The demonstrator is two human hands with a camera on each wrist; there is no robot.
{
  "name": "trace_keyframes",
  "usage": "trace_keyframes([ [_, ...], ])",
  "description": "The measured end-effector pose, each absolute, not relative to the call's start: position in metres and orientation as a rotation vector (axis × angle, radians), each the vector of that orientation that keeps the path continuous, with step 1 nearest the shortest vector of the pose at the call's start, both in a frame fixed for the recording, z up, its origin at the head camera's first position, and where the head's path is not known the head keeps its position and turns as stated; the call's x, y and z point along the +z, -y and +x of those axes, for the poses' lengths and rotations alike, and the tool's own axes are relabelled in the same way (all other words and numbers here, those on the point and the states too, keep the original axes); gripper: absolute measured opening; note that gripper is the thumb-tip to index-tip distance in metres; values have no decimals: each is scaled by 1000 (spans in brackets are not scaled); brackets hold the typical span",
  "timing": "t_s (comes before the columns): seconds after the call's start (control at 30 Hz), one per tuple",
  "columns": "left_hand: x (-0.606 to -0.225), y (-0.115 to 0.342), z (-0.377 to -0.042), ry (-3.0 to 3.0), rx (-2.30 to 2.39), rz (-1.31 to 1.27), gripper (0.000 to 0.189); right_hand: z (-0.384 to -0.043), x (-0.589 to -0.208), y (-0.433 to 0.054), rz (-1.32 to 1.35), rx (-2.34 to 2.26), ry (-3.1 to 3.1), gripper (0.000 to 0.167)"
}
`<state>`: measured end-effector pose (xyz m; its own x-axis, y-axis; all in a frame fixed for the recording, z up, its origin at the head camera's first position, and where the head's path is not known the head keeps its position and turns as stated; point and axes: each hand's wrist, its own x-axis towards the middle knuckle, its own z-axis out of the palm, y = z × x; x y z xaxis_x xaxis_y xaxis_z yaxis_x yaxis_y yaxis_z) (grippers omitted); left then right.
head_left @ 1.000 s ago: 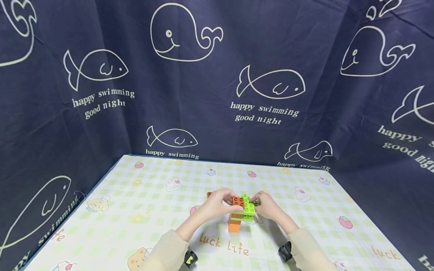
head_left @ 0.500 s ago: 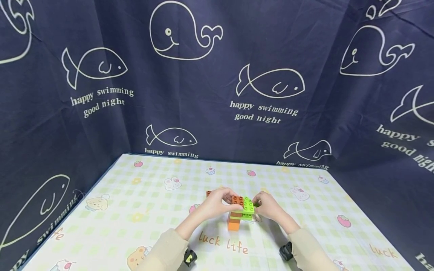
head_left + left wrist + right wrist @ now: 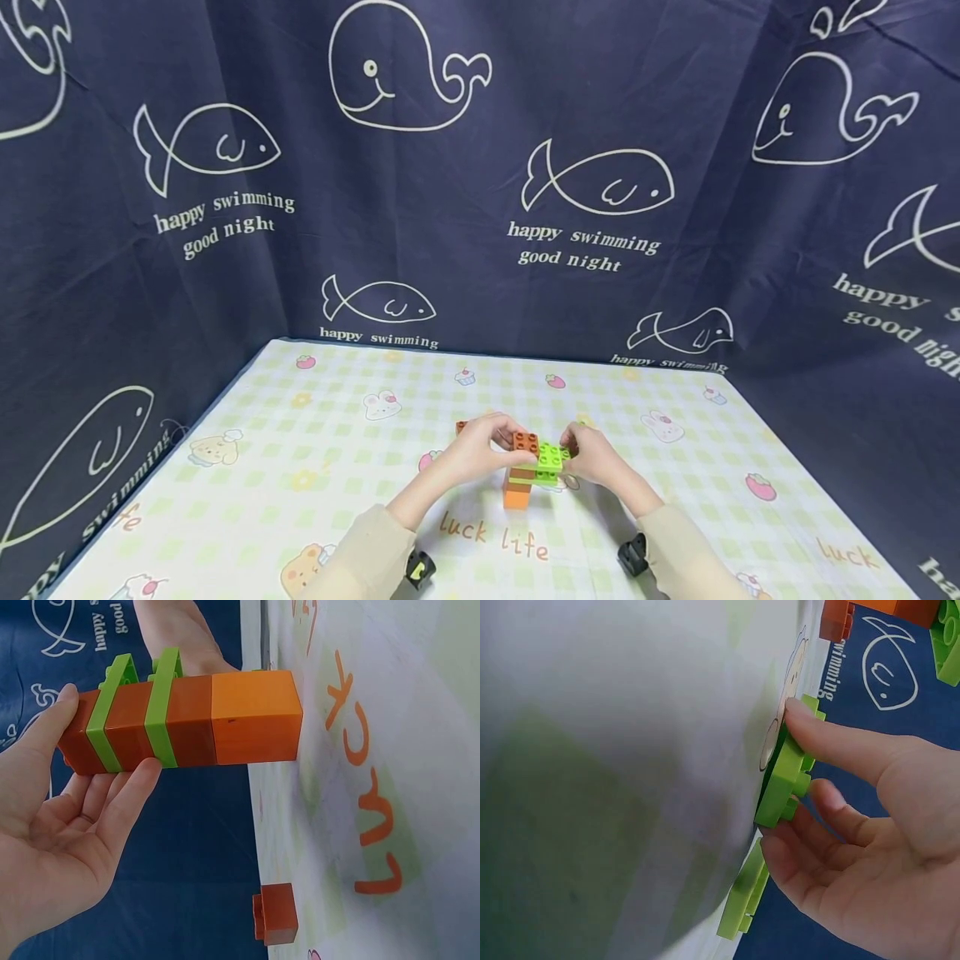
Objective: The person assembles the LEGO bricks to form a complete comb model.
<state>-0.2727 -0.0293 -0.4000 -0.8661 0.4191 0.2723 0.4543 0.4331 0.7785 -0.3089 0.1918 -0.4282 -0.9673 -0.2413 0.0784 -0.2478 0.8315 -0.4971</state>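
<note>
My left hand [image 3: 487,450] grips the upper part of an upright building-brick tower, thumb on one side and fingers on the other. The tower has an orange brick [image 3: 256,718] at its base, with brown bricks [image 3: 190,720] stacked above. Two thin green plates [image 3: 160,712] lie between the brown bricks and jut out past one side, roughly parallel. Right of the tower, my right hand [image 3: 592,454] pinches a studded green brick [image 3: 786,778] between thumb and fingertips, low over the tabletop.
A second green brick [image 3: 742,892] lies beyond the right fingertips. One loose brown brick [image 3: 277,915] stands on the table, partly hidden behind the left hand in the head view. Patterned cloth covers the tabletop [image 3: 315,467]; a dark blue curtain [image 3: 465,233] surrounds its far sides.
The tower's upper green plate has swung round to sit squarer beside the top brown brick. More green now shows at my right fingertips. Both hands have stayed nearly in place.
</note>
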Motion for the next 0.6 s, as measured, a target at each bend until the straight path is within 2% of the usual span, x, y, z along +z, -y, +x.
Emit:
trace_keyframes([
  [0.13, -399, 29, -273, 2633, -1444, -797, 30, -311, -427, -193, 403, 800, 3009, 38],
  [0.6, -400, 29, -271, 2629, -1444, -790, 31, -308, -421, -198, 452, 872, 2892, 34],
])
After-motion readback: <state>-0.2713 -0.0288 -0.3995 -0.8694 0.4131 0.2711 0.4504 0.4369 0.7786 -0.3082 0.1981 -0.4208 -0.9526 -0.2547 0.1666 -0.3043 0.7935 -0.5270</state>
